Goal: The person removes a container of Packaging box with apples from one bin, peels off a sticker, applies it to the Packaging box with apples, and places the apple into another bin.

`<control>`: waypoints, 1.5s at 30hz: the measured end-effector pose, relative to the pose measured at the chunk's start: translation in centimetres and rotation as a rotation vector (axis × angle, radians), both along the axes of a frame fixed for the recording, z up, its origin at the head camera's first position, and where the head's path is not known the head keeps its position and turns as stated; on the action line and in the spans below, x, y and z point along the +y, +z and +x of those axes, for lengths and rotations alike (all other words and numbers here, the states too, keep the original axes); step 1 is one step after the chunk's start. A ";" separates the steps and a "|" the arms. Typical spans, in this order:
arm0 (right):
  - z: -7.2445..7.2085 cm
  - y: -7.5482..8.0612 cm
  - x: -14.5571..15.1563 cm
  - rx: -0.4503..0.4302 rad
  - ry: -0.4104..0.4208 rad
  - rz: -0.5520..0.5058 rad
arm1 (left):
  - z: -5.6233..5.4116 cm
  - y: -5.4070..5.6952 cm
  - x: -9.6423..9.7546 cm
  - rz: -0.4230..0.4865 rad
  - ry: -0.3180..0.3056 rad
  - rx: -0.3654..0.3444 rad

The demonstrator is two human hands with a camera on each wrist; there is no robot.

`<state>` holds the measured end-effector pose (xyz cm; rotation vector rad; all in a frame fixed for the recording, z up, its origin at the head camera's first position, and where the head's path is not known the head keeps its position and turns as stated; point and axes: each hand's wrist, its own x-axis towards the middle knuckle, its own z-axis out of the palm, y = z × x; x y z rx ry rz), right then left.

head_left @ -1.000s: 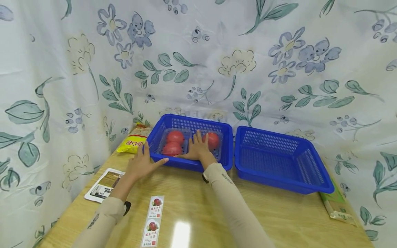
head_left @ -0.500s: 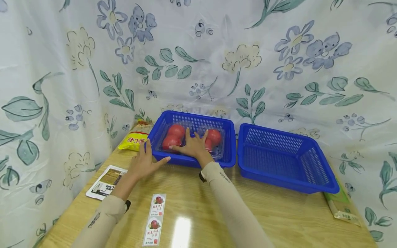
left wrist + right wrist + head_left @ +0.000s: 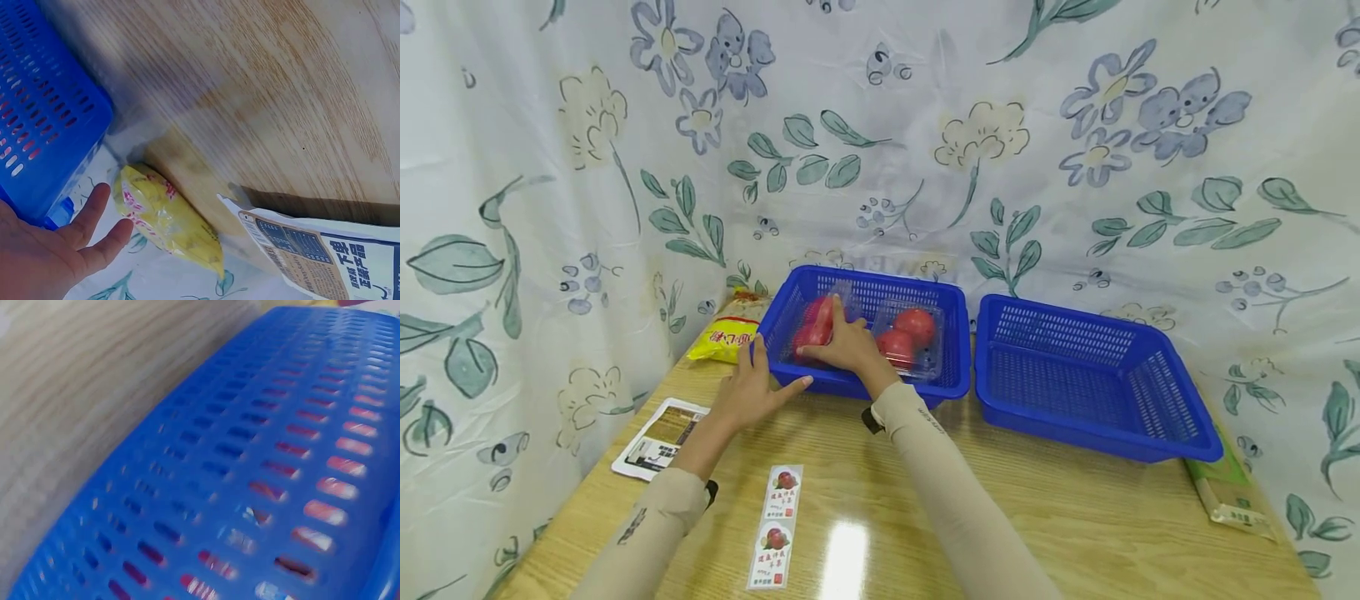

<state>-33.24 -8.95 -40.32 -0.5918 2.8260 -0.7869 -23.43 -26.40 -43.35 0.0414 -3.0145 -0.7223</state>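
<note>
Inside the left blue plastic basket [image 3: 953, 385], my right hand [image 3: 848, 343] grips a clear plastic fruit box [image 3: 844, 290] with round red fruits [image 3: 811, 312]. This box is tilted, and the hand partly covers it. A second clear box [image 3: 934, 368] with two red fruits [image 3: 914, 327] lies flat to its right. My left hand [image 3: 747, 397] is at the basket's front left corner, fingers spread at the rim and thumb stretched along the front. In the left wrist view, fingers [image 3: 103, 247] extend past the basket wall [image 3: 50, 119]. The right wrist view shows only the slotted basket side [image 3: 206, 450].
A second blue basket [image 3: 1090, 437] stands to the right, with a green packet [image 3: 1228, 492] beyond it. A yellow bag [image 3: 724, 333] lies left of the first basket. Nearer are a white-edged pouch [image 3: 658, 437] and a strip of fruit stickers [image 3: 775, 527] on the wooden table.
My right hand has moved left from between the two boxes onto the left box, which is now tilted. The right box is more exposed. My left hand stays at the corner.
</note>
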 end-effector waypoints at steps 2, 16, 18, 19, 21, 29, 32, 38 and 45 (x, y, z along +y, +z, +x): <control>0.2 0.0 -0.1 -0.042 -0.008 -0.071 | 0.0 0.0 0.0 0.003 -0.002 -0.002; -0.2 -0.9 1.1 -0.393 -0.145 -0.706 | 0.3 0.2 0.2 0.000 0.002 -0.031; -0.5 -0.9 1.9 -0.458 -0.157 -0.792 | 0.2 0.1 0.4 0.000 -0.008 -0.036; -0.6 -0.9 2.3 -0.484 -0.159 -0.828 | 0.2 0.0 0.5 0.000 -0.012 -0.038; -0.7 -0.5 3.4 -0.524 -0.155 -0.897 | 0.1 0.0 0.6 -0.004 -0.020 -0.043; 0.1 3.2 11.5 -0.632 0.057 -1.065 | 0.4 1.9 -0.1 0.105 -0.022 -0.004; 0.8 4.0 15.1 -0.652 0.194 -1.081 | 1.1 3.4 0.4 0.210 -0.038 0.087; 2.7 4.0 21.1 -0.702 0.439 -1.073 | 2.6 6.6 3.2 0.462 -0.225 0.114; 6.1 2.8 25.0 -0.683 0.771 -0.964 | 5.2 7.5 7.3 0.653 -0.504 -0.060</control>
